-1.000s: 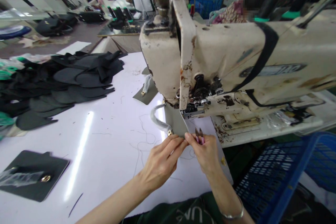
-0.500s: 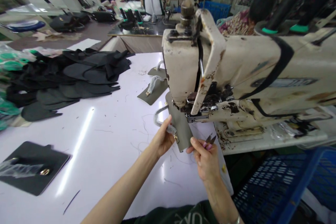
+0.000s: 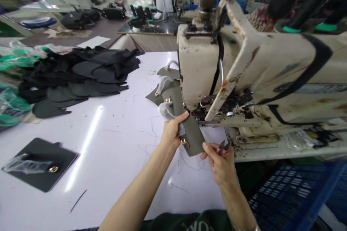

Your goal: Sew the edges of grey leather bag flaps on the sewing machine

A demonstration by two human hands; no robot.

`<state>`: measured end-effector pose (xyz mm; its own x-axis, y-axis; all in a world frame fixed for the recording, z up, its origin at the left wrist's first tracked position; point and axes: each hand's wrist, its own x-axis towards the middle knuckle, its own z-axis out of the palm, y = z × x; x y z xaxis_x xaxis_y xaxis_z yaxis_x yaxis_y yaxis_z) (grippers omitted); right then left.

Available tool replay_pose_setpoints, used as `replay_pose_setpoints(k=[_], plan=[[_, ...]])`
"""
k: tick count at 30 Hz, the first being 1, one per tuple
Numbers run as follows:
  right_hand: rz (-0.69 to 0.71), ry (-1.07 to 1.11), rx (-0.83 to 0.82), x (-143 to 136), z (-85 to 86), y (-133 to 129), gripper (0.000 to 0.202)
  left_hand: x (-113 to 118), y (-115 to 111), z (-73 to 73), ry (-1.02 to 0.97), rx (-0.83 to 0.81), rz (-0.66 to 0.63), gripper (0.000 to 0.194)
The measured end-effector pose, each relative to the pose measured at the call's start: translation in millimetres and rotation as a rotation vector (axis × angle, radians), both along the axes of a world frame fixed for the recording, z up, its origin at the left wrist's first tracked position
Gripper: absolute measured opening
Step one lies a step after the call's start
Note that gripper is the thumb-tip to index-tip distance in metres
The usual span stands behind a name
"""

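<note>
My left hand grips a grey-green leather piece with gold hardware and a plastic-wrapped handle, held up beside the head of a worn cream sewing machine. My right hand touches the piece's lower edge with the thumb and holds pink thread snips, blades pointing up. The piece's upper end sits against the machine's needle area, which is partly hidden.
Two more grey-green pieces lie on the white table behind my hand. A heap of dark cut parts lies far left, a black panel near left. A blue crate stands at right. Other people work behind.
My left hand moved from the piece's bottom edge up to its wrapped handle and lifted the piece. My right hand stayed at the lower edge with the snips. The camera shifted.
</note>
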<state>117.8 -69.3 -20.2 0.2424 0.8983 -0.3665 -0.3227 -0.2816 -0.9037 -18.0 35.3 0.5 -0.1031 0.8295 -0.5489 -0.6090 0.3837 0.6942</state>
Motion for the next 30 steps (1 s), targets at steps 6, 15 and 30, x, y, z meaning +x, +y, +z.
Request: replay_pose_setpoints(k=[6,15,30], plan=[[0.089,-0.096,0.003,13,-2.2,-1,0.045,-7,-1,-5.7,-0.106,-0.081,-0.213,0.028],[0.285,-0.329,0.05,54,16.8,22,0.047,21,-23,-4.3,-0.038,0.022,0.176,0.045],[0.595,-0.59,0.077,109,43.5,75,0.035,55,-42,-0.5,-0.127,0.028,0.337,0.048]])
